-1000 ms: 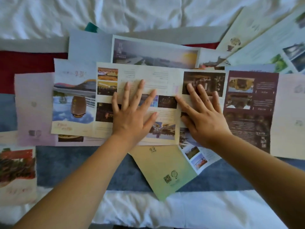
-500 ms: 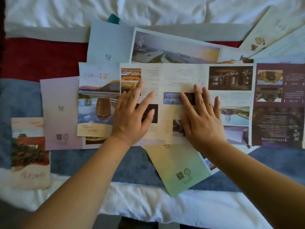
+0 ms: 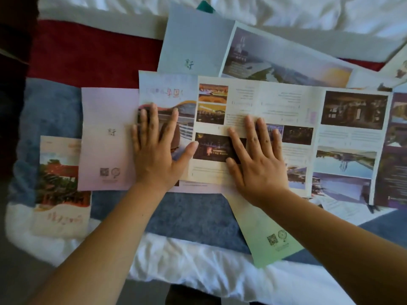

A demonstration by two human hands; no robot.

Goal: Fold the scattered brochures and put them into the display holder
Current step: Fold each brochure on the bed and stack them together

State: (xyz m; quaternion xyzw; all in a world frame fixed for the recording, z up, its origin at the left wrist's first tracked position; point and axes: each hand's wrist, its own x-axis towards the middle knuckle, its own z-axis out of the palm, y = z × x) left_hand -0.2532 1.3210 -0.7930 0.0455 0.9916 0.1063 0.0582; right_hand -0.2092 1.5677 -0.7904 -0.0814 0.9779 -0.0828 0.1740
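Head view. Grip state: both hands lie flat with fingers spread, holding nothing. Left hand (image 3: 154, 155) presses a cover panel showing a curved building, centre-left. Right hand (image 3: 257, 164) presses the big unfolded brochure (image 3: 286, 102) mid-frame, on the bed (image 3: 198, 212). Can't tell if that cover panel belongs to the same sheet. Pink leaflet (image 3: 105, 139) sits left, green leaflet (image 3: 271, 234) lower right, and others overlap around them. Holder not in view.

Handling, my call: the paper is thin, light and floppy, and will slide on its neighbours. Pinch a free outer edge and fold along existing creases.

Print is too blurred to read. QR codes on the pink and green leaflets.
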